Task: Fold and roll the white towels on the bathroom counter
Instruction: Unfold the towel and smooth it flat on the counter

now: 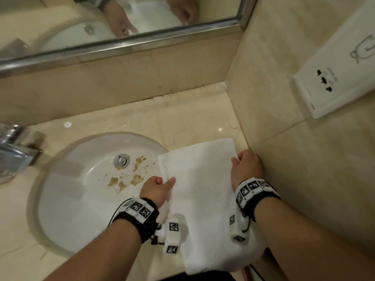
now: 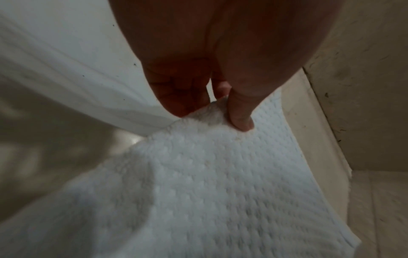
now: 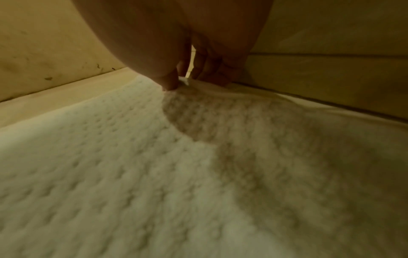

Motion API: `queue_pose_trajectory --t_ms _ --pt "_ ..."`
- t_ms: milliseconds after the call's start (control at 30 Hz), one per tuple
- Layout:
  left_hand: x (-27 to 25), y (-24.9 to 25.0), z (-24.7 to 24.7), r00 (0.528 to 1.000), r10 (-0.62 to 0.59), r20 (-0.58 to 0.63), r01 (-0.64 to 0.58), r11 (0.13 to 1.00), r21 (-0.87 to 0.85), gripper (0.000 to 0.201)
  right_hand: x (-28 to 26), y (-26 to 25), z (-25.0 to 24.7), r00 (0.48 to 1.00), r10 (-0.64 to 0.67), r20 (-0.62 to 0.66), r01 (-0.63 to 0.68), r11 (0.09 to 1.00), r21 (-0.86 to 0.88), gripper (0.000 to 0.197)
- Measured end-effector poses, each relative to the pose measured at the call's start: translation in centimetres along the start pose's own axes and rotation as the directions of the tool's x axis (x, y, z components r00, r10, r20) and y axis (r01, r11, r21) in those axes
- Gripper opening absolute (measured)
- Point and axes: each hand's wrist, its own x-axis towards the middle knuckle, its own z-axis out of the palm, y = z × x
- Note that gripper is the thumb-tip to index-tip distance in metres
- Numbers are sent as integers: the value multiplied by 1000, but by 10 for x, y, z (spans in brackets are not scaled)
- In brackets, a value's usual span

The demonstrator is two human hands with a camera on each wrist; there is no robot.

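Note:
A white textured towel [image 1: 199, 191] lies spread lengthwise on the beige counter [image 1: 194, 116], between the sink and the right wall, its near end hanging over the counter's front edge. My left hand [image 1: 160, 187] pinches the towel's left edge, thumb on top, where it overlaps the sink rim. In the left wrist view the left hand [image 2: 212, 111] has thumb and fingers closed on the towel [image 2: 220, 183]. My right hand [image 1: 244, 165] grips the right edge beside the wall. The right wrist view shows the right hand [image 3: 185, 82] pinching a fold of the towel [image 3: 132, 165].
A white oval sink [image 1: 67, 191] with brown specks around its drain [image 1: 120, 160] sits left of the towel. A chrome tap [image 1: 14, 147] stands at the far left. A tiled wall with a socket plate [image 1: 334, 78] rises close on the right. A mirror [image 1: 101, 21] hangs above.

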Motion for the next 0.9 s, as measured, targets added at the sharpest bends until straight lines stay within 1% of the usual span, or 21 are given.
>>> queue_pose_trajectory --t_ms 100,167,267,333,367,400,433,500,533,600,700,767,833,867,900 --pt "-3 3 0 1000 14 -9 -14 1000 15 44 -3 -5 0 997 66 28 -66 998 -17 42" --pt "-5 4 1 998 50 -31 -50 999 14 45 -7 -4 2 996 78 37 -76 996 -56 50" --pt "-10 5 2 997 57 -59 -59 998 -24 43 -13 0 4 997 55 52 -47 989 -142 52" --pt "-11 4 2 996 53 -77 -56 997 -43 41 -16 1 2 997 21 73 -6 979 -203 48" --pt "-12 5 2 994 61 -86 -66 996 -58 40 -15 0 1 997 0 75 14 981 -191 42" --pt "-13 6 2 992 73 -98 -81 994 -78 39 -13 -1 1 997 -12 80 22 991 -133 34" --pt "-14 7 1 990 88 -112 -99 990 -101 37 -11 -3 0 995 -8 96 11 999 -39 28" --pt "-15 15 -2 984 111 -141 -131 981 -143 35 -4 -12 -3 991 6 132 -22 992 127 24" --pt "-15 23 -4 980 118 -159 -144 976 -163 34 1 -19 -7 992 -8 130 -13 986 164 25" --pt "-14 47 -13 971 124 -204 -168 962 -215 30 12 -40 -18 993 -65 96 44 978 204 23" --pt "-8 101 -30 951 142 -274 -224 928 -297 26 33 -82 -35 985 -162 -52 170 945 279 30" --pt "-2 136 -42 926 197 -321 -298 905 -304 23 51 -108 -45 974 -181 -137 217 918 333 27" --pt "4 159 -50 892 278 -357 -388 876 -288 20 65 -126 -54 978 -162 -131 199 917 346 24" --pt "6 164 -52 889 304 -342 -398 882 -251 28 70 -130 -57 984 -144 -108 173 926 336 28" --pt "7 164 -52 904 302 -303 -372 905 -207 41 72 -129 -58 987 -133 -89 154 938 310 36"
